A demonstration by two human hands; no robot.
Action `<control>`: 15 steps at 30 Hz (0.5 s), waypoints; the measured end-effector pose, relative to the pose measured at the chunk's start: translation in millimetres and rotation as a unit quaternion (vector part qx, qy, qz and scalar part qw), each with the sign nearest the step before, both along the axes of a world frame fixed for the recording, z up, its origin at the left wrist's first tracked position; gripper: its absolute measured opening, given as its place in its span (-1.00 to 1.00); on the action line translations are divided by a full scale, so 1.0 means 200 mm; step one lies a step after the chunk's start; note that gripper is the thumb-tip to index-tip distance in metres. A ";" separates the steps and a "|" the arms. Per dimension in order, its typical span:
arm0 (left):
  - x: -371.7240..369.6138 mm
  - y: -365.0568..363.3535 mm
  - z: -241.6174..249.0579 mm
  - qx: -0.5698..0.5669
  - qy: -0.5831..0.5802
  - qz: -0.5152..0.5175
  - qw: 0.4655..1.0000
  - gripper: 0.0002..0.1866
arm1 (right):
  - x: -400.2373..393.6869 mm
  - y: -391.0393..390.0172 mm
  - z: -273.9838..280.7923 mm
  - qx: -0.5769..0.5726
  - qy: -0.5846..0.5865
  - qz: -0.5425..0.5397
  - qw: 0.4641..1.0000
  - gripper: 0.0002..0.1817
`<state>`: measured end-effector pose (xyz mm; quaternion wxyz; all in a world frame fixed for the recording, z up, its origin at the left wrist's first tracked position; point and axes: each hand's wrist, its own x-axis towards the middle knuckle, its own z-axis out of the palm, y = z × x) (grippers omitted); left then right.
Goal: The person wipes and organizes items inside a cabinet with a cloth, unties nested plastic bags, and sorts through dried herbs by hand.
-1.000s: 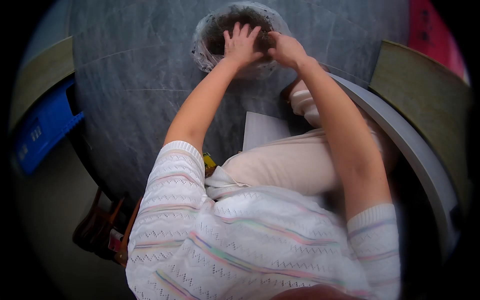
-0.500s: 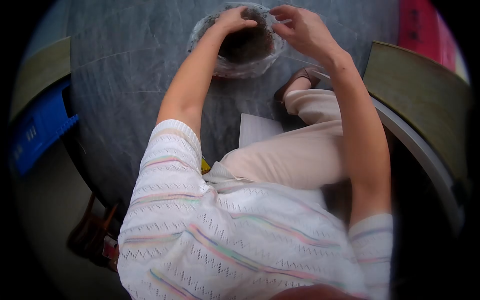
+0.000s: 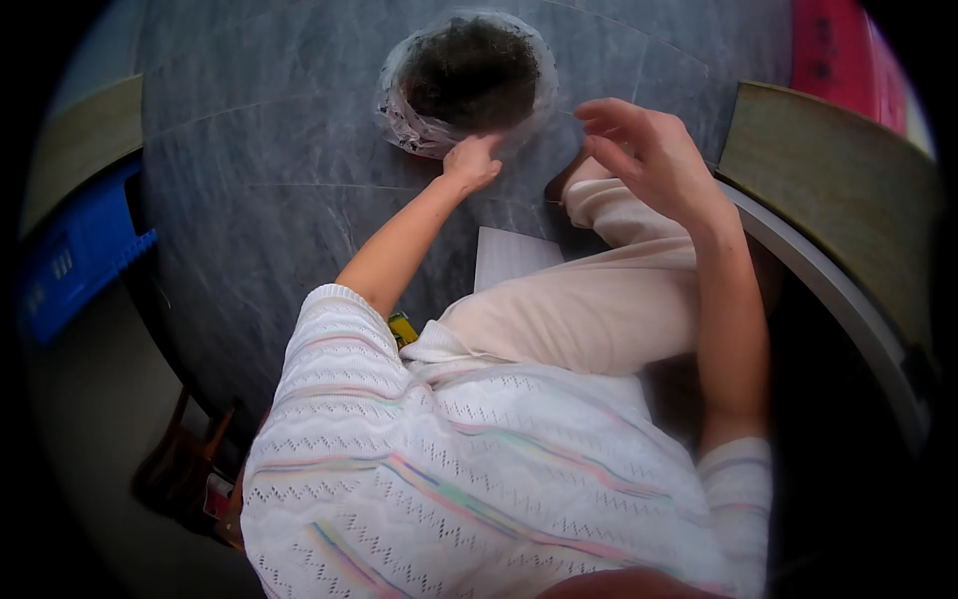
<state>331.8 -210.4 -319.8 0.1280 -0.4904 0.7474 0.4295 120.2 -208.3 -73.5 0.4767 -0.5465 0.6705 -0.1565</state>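
Observation:
A round container lined with a clear plastic bag (image 3: 544, 75) stands on the grey floor at the top centre, with dark material (image 3: 474, 75) inside it. My left hand (image 3: 472, 165) is at the near rim of the bag, its index finger stretched toward the plastic. Whether its fingertips touch or pinch the bag is too blurred to tell. To the right of the container my right hand (image 3: 644, 155) hovers with fingers apart and nothing in them.
Grey tiled floor (image 3: 249, 130) lies around the container. A pale flat board (image 3: 511, 257) is beside my leg. Blue crate (image 3: 85, 250) at left, wooden chair (image 3: 180, 464) at lower left, brownish panel (image 3: 833, 190) and red object (image 3: 843, 60) at right.
My left hand has drawn back from over the dark material to the near rim. My right hand has moved down and right, away from the bag.

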 end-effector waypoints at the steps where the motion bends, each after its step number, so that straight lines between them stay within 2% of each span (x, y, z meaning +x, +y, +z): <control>1: -0.01 0.01 -0.04 -0.010 -0.026 -0.013 1.000 -0.52 | 0.00 0.00 -0.02 0.001 0.011 0.009 1.000 -0.70; 4: -0.06 -0.05 -0.12 -0.060 -0.087 -0.060 0.993 -0.45 | -0.01 0.00 -0.05 -0.004 0.033 0.029 0.999 -0.70; 10: -0.10 -0.35 -0.23 -0.274 -0.067 -0.071 0.957 -0.39 | -0.04 -0.01 -0.09 -0.003 0.023 0.028 0.999 -0.70; 13: -0.14 -0.49 -0.18 -0.237 -0.081 -0.058 0.966 -0.40 | -0.03 -0.02 -0.08 0.004 0.017 0.027 0.999 -0.70; 15: -0.14 -0.52 -0.17 -0.245 -0.089 -0.055 0.964 -0.48 | -0.03 -0.02 -0.08 0.000 0.018 0.030 0.999 -0.70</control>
